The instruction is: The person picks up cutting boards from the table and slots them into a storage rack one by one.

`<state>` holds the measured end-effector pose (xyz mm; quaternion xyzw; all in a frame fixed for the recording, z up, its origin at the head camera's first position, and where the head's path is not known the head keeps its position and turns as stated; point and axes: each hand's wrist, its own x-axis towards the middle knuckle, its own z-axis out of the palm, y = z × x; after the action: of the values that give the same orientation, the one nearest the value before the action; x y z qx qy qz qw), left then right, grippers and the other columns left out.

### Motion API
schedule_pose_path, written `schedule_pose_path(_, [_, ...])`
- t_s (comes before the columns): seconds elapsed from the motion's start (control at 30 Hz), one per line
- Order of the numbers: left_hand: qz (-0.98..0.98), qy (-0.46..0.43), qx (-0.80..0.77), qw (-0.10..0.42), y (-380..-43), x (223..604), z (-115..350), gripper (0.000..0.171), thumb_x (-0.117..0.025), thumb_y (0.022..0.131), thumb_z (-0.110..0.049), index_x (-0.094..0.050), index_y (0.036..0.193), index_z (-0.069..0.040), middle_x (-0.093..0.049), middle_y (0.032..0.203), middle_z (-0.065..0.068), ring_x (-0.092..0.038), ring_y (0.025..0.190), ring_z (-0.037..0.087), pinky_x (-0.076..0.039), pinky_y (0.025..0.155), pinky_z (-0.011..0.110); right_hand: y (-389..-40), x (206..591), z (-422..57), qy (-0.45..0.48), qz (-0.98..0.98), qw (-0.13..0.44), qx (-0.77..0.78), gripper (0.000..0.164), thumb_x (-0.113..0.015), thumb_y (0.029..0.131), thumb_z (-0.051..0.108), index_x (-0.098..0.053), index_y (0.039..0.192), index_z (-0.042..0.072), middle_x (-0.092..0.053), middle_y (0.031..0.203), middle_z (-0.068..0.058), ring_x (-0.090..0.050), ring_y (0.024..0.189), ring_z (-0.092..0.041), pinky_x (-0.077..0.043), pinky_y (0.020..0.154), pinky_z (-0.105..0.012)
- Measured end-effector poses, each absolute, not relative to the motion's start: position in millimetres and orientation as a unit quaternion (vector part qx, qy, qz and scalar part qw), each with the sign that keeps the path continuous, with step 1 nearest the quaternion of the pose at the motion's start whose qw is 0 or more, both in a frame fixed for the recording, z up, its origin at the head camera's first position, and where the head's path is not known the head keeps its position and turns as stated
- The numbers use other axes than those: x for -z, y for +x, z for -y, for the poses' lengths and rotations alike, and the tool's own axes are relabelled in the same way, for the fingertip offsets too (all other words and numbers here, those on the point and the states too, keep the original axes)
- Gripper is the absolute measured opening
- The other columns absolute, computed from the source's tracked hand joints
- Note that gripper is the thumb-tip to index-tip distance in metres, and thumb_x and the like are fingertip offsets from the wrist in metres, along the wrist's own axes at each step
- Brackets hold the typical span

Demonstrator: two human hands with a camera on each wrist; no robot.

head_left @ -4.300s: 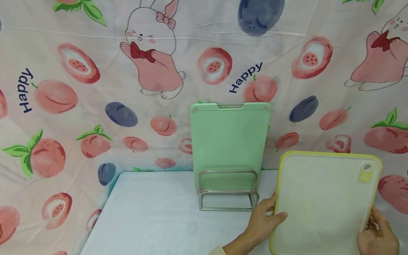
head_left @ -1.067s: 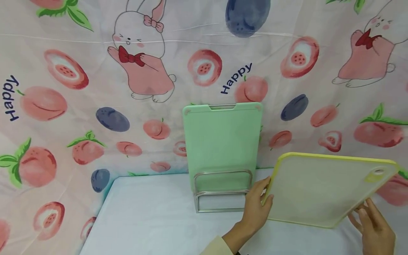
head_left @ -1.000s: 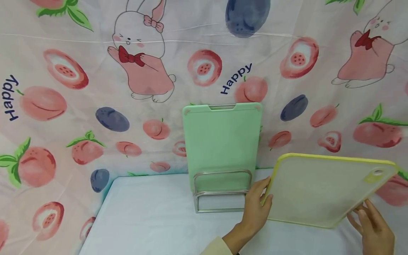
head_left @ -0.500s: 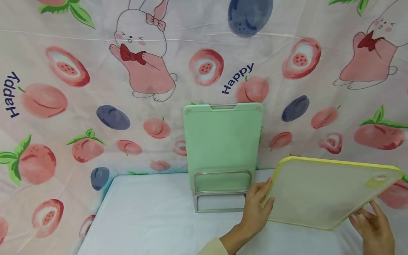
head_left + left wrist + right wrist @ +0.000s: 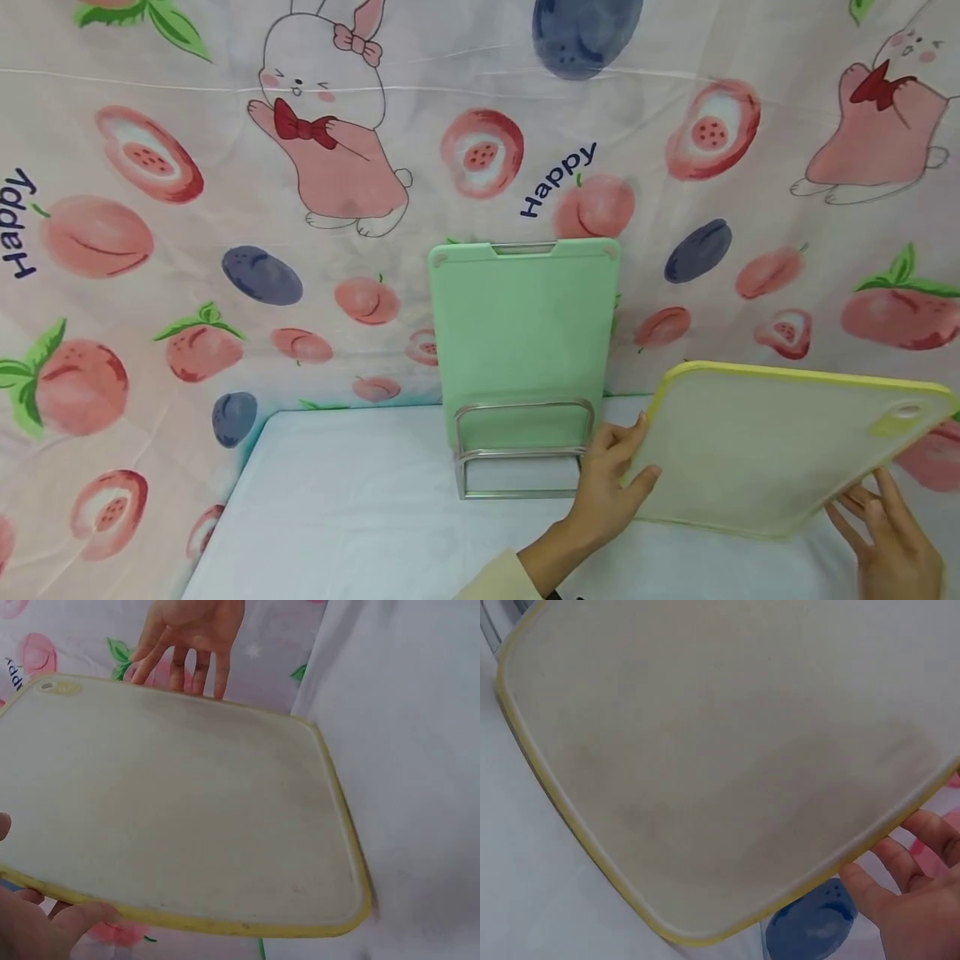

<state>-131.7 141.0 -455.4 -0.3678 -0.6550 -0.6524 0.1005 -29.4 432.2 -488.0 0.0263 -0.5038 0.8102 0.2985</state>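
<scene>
In the head view a cutting board (image 5: 757, 454) with a yellow rim and pale face is held tilted above the table at the right. My left hand (image 5: 609, 483) grips its left edge, thumb on the near face and fingers behind. At the lower right edge, my right hand (image 5: 896, 533) touches the rim with outstretched fingers. The left wrist view shows that hand (image 5: 196, 634) with its straight fingers partly hidden behind the board's far edge. Fingertips of the right hand (image 5: 915, 892) meet the rim in the right wrist view.
A light green cutting board (image 5: 525, 333) stands upright in a metal rack (image 5: 525, 454), just left of my left hand. The white-covered table (image 5: 352, 500) meets a cloth backdrop (image 5: 225, 167) printed with peaches and rabbits.
Since the oldest frame the yellow-rimmed board has tipped from nearly upright to a steep backward slant. My right hand's fingers have straightened along its edge. Over the last second, board and hands shift slightly right.
</scene>
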Motion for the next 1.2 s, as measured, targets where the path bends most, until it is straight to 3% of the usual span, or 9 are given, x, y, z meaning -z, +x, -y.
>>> schedule_pose_path(0.1, [0.657, -0.377, 0.642, 0.119, -131.7, 452.7, -141.9, 0.060, -0.064, 0.088, 0.004, -0.039, 0.142, 0.004, -0.045, 0.108, 0.014, -0.050, 0.110, 0.027, -0.048, 0.090, 0.031, -33.6, 488.1, -428.8, 0.005, 0.492, 0.314, -0.812, 0.048, -0.036, 0.100, -0.005, -0.029, 0.148, 0.000, -0.064, 0.118, -0.016, -0.065, 0.102, -0.022, -0.053, 0.078, -0.025])
schedule_pose_path(0.2, [0.663, -0.374, 0.637, 0.124, -134.1, 449.8, -141.3, 0.061, -0.063, 0.089, 0.004, -0.036, 0.144, 0.002, -0.044, 0.112, 0.013, -0.042, 0.127, 0.032, -0.042, 0.096, 0.034, -37.5, 490.1, -425.4, 0.028, 0.455, 0.333, -0.825, 0.047, -0.035, 0.099, -0.008, -0.029, 0.146, -0.004, -0.065, 0.114, -0.020, -0.065, 0.099, -0.026, -0.053, 0.081, -0.029])
schedule_pose_path(0.3, [0.667, -0.366, 0.639, 0.118, -138.8, 446.0, -138.0, 0.060, -0.063, 0.090, 0.003, -0.036, 0.144, 0.001, -0.044, 0.114, 0.012, -0.041, 0.129, 0.029, -0.042, 0.097, 0.035, -42.4, 490.0, -421.8, 0.078, 0.413, 0.335, -0.843, 0.047, -0.032, 0.099, -0.011, -0.025, 0.145, -0.008, -0.063, 0.116, -0.024, -0.065, 0.100, -0.029, -0.053, 0.083, -0.033])
schedule_pose_path(0.5, [0.659, -0.366, 0.647, 0.113, -149.2, 442.0, -131.8, 0.060, -0.064, 0.089, 0.004, -0.038, 0.143, 0.001, -0.045, 0.111, 0.014, -0.046, 0.116, 0.020, -0.044, 0.095, 0.032, -49.8, 478.1, -416.0, 0.047, 0.460, 0.347, -0.816, 0.046, -0.035, 0.099, -0.008, -0.029, 0.145, -0.007, -0.061, 0.121, -0.020, -0.062, 0.103, -0.023, -0.053, 0.082, -0.030])
schedule_pose_path(0.67, [0.659, -0.367, 0.647, 0.105, -153.4, 438.8, -125.9, 0.059, -0.064, 0.089, 0.003, -0.038, 0.142, 0.001, -0.045, 0.108, 0.016, -0.048, 0.110, 0.021, -0.045, 0.094, 0.031, -53.7, 466.5, -413.2, 0.011, 0.510, 0.335, -0.792, 0.046, -0.035, 0.101, -0.003, -0.032, 0.146, 0.000, -0.060, 0.122, -0.016, -0.060, 0.106, -0.019, -0.051, 0.084, -0.026])
schedule_pose_path(0.8, [0.645, -0.365, 0.667, 0.076, -156.2, 435.0, -121.8, 0.058, -0.061, 0.091, 0.003, -0.036, 0.143, 0.001, -0.044, 0.109, 0.017, -0.047, 0.113, 0.024, -0.042, 0.097, 0.033, -58.0, 461.6, -413.0, 0.036, 0.516, 0.327, -0.791, 0.046, -0.034, 0.101, -0.003, -0.030, 0.147, 0.000, -0.060, 0.122, -0.016, -0.059, 0.108, -0.020, -0.050, 0.086, -0.026])
schedule_pose_path(0.97, [0.645, -0.356, 0.673, 0.077, -160.4, 430.3, -117.4, 0.057, -0.063, 0.090, 0.003, -0.039, 0.141, 0.001, -0.046, 0.108, 0.017, -0.051, 0.108, 0.027, -0.045, 0.095, 0.035, -64.6, 460.9, -411.7, 0.087, 0.469, 0.323, -0.818, 0.046, -0.033, 0.101, -0.004, -0.026, 0.146, -0.004, -0.063, 0.119, -0.018, -0.060, 0.107, -0.022, -0.050, 0.087, -0.029])
schedule_pose_path(1.1, [0.640, -0.365, 0.669, 0.103, -163.9, 427.9, -113.4, 0.056, -0.067, 0.086, 0.007, -0.043, 0.137, 0.007, -0.048, 0.103, 0.020, -0.053, 0.095, 0.025, -0.051, 0.087, 0.040, -67.4, 460.5, -410.0, 0.101, 0.454, 0.317, -0.826, 0.045, -0.033, 0.101, -0.003, -0.026, 0.145, -0.005, -0.062, 0.120, -0.017, -0.060, 0.107, -0.022, -0.051, 0.087, -0.030])
schedule_pose_path(1.2, [0.638, -0.387, 0.650, 0.139, -164.3, 418.3, -108.5, 0.054, -0.069, 0.081, 0.012, -0.046, 0.130, 0.015, -0.050, 0.096, 0.025, -0.048, 0.078, 0.015, -0.055, 0.069, 0.038, -68.3, 459.6, -408.4, 0.113, 0.444, 0.312, -0.832, 0.045, -0.031, 0.100, -0.004, -0.025, 0.145, -0.005, -0.061, 0.122, -0.018, -0.060, 0.108, -0.023, -0.051, 0.087, -0.030])
